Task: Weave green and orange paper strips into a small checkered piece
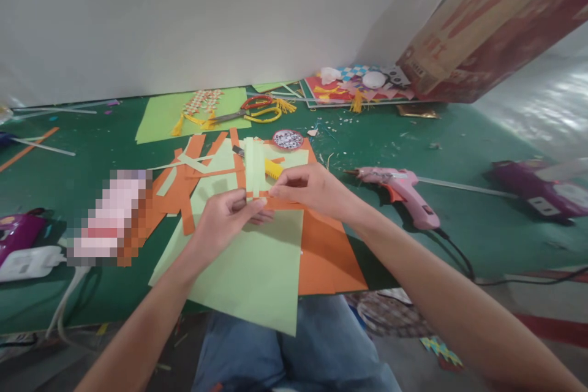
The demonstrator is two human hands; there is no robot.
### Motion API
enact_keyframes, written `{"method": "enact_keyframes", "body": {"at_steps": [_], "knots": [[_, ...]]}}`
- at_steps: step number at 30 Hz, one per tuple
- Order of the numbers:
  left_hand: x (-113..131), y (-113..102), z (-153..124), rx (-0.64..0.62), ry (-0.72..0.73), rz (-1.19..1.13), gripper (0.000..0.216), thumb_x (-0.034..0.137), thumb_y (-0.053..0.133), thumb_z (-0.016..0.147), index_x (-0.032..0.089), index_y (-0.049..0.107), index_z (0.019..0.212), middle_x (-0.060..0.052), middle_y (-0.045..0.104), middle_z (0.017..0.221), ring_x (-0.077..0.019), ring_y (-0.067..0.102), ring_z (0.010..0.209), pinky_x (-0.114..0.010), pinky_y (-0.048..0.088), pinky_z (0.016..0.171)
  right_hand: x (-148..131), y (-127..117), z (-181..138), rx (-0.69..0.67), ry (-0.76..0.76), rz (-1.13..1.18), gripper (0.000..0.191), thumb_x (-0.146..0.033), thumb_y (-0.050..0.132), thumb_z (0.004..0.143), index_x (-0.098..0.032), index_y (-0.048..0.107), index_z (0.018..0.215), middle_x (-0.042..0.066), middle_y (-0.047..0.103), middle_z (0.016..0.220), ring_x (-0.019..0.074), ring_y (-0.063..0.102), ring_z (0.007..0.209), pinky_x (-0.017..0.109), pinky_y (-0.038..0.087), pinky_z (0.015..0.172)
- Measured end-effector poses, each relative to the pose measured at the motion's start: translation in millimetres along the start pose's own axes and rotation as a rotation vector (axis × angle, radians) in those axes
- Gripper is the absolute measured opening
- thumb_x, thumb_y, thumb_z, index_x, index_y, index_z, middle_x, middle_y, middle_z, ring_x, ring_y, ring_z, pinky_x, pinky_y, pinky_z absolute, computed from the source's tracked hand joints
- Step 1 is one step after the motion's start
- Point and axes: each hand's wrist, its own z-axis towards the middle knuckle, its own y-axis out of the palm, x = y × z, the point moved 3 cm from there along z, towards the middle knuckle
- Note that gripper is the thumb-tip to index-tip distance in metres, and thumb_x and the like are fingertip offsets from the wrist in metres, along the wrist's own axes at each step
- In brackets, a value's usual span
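My left hand [227, 214] and my right hand [309, 188] meet over a green table [92, 153]. Both pinch a small weave of light green paper strips [254, 166] crossed by an orange strip [280, 202]. The left fingers are closed on its lower left edge, the right fingers on the orange strip at its right. Under the hands lie a light green paper sheet [257, 269] and an orange sheet [326, 257], both hanging over the table's front edge. Loose orange and green strips [184, 184] lie just to the left.
A pink glue gun [404, 191] with a black cord lies right of my hands. Scissors [248, 110] rest on a green sheet at the back. A round dish of small eyes [288, 139], finished paper crafts [358, 89], a cardboard box [482, 30] and a white power strip [32, 262] are around.
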Motion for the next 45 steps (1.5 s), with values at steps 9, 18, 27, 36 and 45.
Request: {"method": "enact_keyframes", "body": {"at_steps": [9, 18, 27, 36, 45], "knots": [[3, -1, -1, 0.011, 0.010, 0.011, 0.038, 0.038, 0.070, 0.077, 0.020, 0.043, 0.057, -0.002, 0.071, 0.060, -0.0205, 0.073, 0.068, -0.027, 0.060, 0.063, -4, 1, 0, -0.038, 0.035, -0.024, 0.020, -0.033, 0.068, 0.070, -0.016, 0.064, 0.061, -0.002, 0.062, 0.061, 0.0079, 0.049, 0.056, 0.023, 0.037, 0.053], [7, -9, -3, 0.230, 0.107, 0.011, 0.030, 0.038, 0.068, 0.078, 0.018, 0.054, 0.061, -0.002, 0.073, 0.064, -0.0173, 0.072, 0.062, -0.026, 0.059, 0.063, -4, -11, 3, 0.060, 0.043, -0.080, 0.025, -0.034, 0.065, 0.074, -0.016, 0.060, 0.057, -0.001, 0.058, 0.058, 0.0088, 0.051, 0.056, 0.025, 0.037, 0.056], [10, -16, -4, 0.408, 0.212, 0.014, 0.030, 0.037, 0.065, 0.081, 0.019, 0.050, 0.062, -0.001, 0.071, 0.063, -0.0153, 0.070, 0.059, -0.025, 0.056, 0.060, 1, -27, 2, 0.409, 0.007, 0.122, 0.016, -0.027, 0.063, 0.077, -0.017, 0.060, 0.064, -0.002, 0.055, 0.055, 0.0071, 0.046, 0.049, 0.023, 0.032, 0.047], [9, -10, -7, 0.310, 0.261, 0.156, 0.032, 0.036, 0.063, 0.083, 0.021, 0.043, 0.063, 0.000, 0.072, 0.067, -0.0162, 0.071, 0.064, -0.025, 0.056, 0.061, 1, -7, 3, 0.111, 0.045, 0.047, 0.040, -0.057, 0.068, 0.069, -0.017, 0.062, 0.067, 0.002, 0.063, 0.072, 0.0106, 0.054, 0.064, 0.024, 0.039, 0.055], [5, -6, -5, 0.183, 0.246, 0.235, 0.037, 0.037, 0.061, 0.084, 0.022, 0.036, 0.061, 0.002, 0.065, 0.061, -0.0193, 0.072, 0.070, -0.025, 0.054, 0.062, -1, -6, 1, 0.164, 0.050, 0.119, 0.021, -0.038, 0.074, 0.065, -0.018, 0.067, 0.064, 0.000, 0.064, 0.066, 0.0118, 0.056, 0.063, 0.027, 0.043, 0.062]]}}
